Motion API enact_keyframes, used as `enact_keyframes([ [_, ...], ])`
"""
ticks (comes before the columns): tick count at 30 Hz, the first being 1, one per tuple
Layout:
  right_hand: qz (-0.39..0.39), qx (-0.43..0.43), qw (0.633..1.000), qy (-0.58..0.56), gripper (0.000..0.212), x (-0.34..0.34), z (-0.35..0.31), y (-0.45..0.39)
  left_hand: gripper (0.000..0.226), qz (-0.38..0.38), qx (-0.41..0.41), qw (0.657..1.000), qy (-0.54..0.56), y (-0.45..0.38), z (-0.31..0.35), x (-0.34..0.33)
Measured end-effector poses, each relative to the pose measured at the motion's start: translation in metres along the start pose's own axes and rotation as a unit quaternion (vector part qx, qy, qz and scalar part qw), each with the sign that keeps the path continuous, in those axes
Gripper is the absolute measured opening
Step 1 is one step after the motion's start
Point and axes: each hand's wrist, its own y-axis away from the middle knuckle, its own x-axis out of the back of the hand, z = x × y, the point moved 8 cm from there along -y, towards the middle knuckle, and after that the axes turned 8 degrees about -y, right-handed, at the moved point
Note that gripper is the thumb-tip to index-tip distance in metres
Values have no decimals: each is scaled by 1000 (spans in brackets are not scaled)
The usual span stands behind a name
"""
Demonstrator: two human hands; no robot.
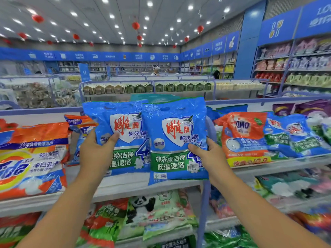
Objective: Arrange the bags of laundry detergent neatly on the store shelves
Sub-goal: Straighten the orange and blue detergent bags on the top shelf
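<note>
The left hand (97, 149) pinches the left blue bag (118, 136) by its edge, thumb in front. The right hand (206, 154) pinches the right blue bag (176, 140) the same way. Both bags stand tall, tops up, fronts facing us, above the top shelf (125, 185). Held by their edges only, they could slip and knock the orange bag (245, 136).

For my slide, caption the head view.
Left hand and right hand hold two blue detergent bags upright above the shelf.
</note>
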Motion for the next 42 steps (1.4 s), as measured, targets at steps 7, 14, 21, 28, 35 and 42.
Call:
enact_keyframes([
  [7,30,4,999,-15,18,134,-44,52,66,5,6,999,48,92,72,-48],
  [14,75,-29,997,-6,24,274,-74,92,27,-56,16,995,78,183,128,-160],
  [21,188,-12,982,9,48,392,-83,60,49,-110,26,989,100,198,155,-289],
  [28,246,8,968,47,9,471,-90,-6,72,-163,25,976,144,188,172,-422],
  [35,252,-17,966,55,9,531,-82,-86,71,-171,60,973,140,185,167,-524],
  [42,214,-33,975,47,10,588,-60,-181,64,-135,61,986,81,173,168,-600],
])
